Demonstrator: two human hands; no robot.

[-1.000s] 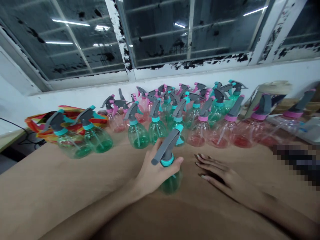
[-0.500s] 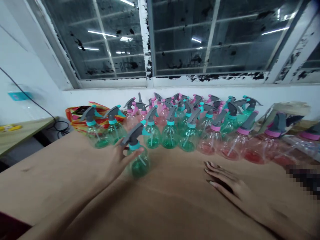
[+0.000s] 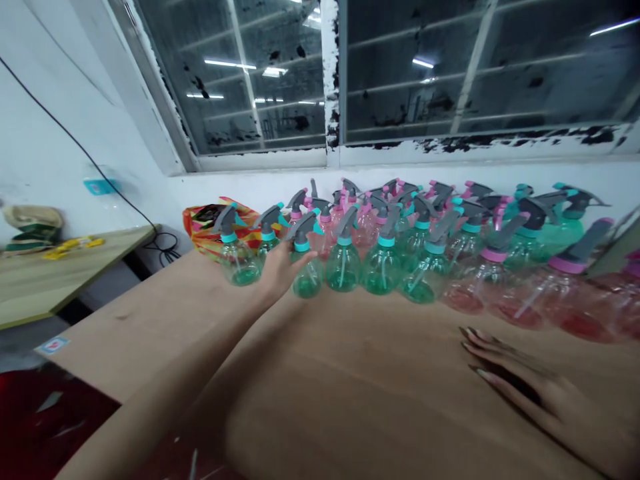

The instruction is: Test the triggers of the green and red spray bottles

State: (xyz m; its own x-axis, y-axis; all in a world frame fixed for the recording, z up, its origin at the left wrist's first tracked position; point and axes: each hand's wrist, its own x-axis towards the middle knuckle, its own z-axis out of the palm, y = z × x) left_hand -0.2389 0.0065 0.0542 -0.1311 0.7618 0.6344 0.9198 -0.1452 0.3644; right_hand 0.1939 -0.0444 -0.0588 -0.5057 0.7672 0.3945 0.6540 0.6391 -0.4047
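Note:
My left hand [image 3: 279, 270] reaches far forward and is wrapped round a green spray bottle [image 3: 306, 261] with a grey trigger and teal collar. The bottle stands upright in the front row of green bottles, between one green bottle [image 3: 235, 257] on its left and another [image 3: 343, 260] on its right. My right hand [image 3: 520, 387] lies flat on the brown table [image 3: 350, 393] at the lower right, fingers stretched out, holding nothing. Pink spray bottles [image 3: 493, 287] fill the row's right side.
Several more green and pink spray bottles crowd the back of the table under the window. A striped bag [image 3: 213, 223] lies behind the left bottles. A lower wooden bench [image 3: 50, 273] with a black cable stands at the left.
My left hand has carried the green bottle forward and left from the middle of the table into the front row. The view has swung left. My right hand stays flat.

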